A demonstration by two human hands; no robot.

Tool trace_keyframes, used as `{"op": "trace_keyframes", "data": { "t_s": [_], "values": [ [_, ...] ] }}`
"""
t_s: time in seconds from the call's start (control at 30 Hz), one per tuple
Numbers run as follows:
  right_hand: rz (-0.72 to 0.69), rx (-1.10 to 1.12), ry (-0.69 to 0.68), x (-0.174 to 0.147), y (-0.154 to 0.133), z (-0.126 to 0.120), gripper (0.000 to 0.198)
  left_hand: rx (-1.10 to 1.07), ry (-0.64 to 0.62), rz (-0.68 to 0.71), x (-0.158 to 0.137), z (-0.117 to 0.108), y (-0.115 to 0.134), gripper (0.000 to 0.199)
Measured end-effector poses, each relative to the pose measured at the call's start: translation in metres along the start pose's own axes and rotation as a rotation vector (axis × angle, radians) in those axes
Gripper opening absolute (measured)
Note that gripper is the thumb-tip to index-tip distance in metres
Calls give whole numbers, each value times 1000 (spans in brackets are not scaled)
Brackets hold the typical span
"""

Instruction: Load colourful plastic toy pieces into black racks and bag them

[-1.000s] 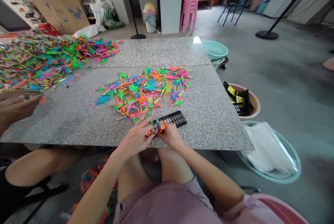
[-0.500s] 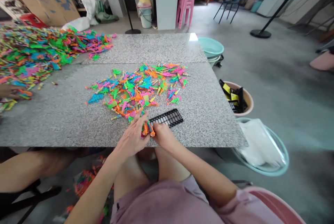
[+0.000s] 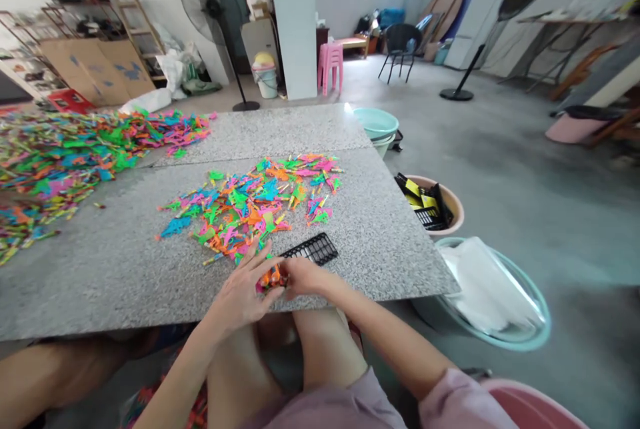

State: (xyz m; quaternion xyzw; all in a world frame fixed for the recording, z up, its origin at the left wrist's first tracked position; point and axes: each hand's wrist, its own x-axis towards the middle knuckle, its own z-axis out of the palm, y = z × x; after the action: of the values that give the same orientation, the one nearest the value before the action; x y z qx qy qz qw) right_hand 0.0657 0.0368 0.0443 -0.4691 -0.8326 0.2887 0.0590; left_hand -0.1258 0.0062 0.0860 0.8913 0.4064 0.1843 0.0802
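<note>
In the head view, my left hand (image 3: pixel 246 289) curls round the left side of a small bunch of bright plastic toys (image 3: pixel 273 275), orange and pink among them. From the right, my right hand (image 3: pixel 301 275) meets the same bunch, its fingers bent in and partly hidden. Both hands are low over the front edge of the speckled table (image 3: pixel 370 262). Just beyond the right fingers lies a black plastic grid tray (image 3: pixel 320 250), its left end covered by the hand. Behind them spreads a loose pile of green, pink, blue and orange toys (image 3: pixel 255 199).
A larger heap of colourful pieces (image 3: pixel 75 149) covers the table's far left. Right of the table stand a pinkish basin (image 3: pixel 456 209) with black trays, a teal tub (image 3: pixel 543 322) with white sheets, and stacked basins (image 3: pixel 377 121). Another person's bare limb (image 3: pixel 60 372) is at lower left.
The view has tilted up, so the table sits lower in the picture. My hands stay at the toy bunch, the right fingers now closer round it. A co-worker's hand at far left has left view.
</note>
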Motion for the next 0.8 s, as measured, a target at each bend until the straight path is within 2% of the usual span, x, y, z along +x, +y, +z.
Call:
{"op": "trace_keyframes", "data": {
  "t_s": [0.03, 0.13, 0.17, 0.2, 0.27, 0.33, 0.4, 0.47, 0.53, 0.57, 0.63, 0.7, 0.73, 0.8],
  "values": [
    [21, -40, 33, 1, 15, -13, 29, 4, 9, 8, -1, 2, -3, 45],
    [279, -318, 337, 13, 62, -57, 32, 6, 32, 14, -2, 9, -11, 33],
    [309, -371, 388, 19, 76, -71, 33, 5, 36, 8, -2, 11, -13, 30],
    [305, -410, 403, 25, 89, -82, 32, 2, 39, 4, -2, 12, -14, 26],
    [204, -453, 325, 34, 109, -97, 27, -9, 37, -4, -2, 11, -16, 23],
    [113, -505, 254, 34, 121, -99, 22, -25, 5, -11, -3, 6, -18, 23],
    [90, -472, 294, 28, 125, -90, 20, -43, -55, -16, -5, -1, -18, 25],
    [139, -259, 436, 20, 119, -70, 13, -64, -114, -19, -6, -7, -18, 26],
    [180, 108, 528, 15, 102, -42, 6, -77, -138, -27, -6, -9, -16, 27],
    [181, 319, 532, 15, 90, -26, 10, -79, -139, -33, -6, -9, -16, 27],
    [118, 740, 451, 21, 66, 3, 24, -75, -134, -39, -6, -8, -14, 27],
    [54, 1022, 365, 30, 47, 23, 31, -70, -131, -36, -5, -8, -13, 27],
    [35, 1093, 338, 35, 41, 29, 31, -69, -132, -33, -5, -8, -13, 26],
    [-6, 1099, 309, 42, 35, 31, 28, -70, -136, -25, -5, -8, -12, 26]
  ]
}}
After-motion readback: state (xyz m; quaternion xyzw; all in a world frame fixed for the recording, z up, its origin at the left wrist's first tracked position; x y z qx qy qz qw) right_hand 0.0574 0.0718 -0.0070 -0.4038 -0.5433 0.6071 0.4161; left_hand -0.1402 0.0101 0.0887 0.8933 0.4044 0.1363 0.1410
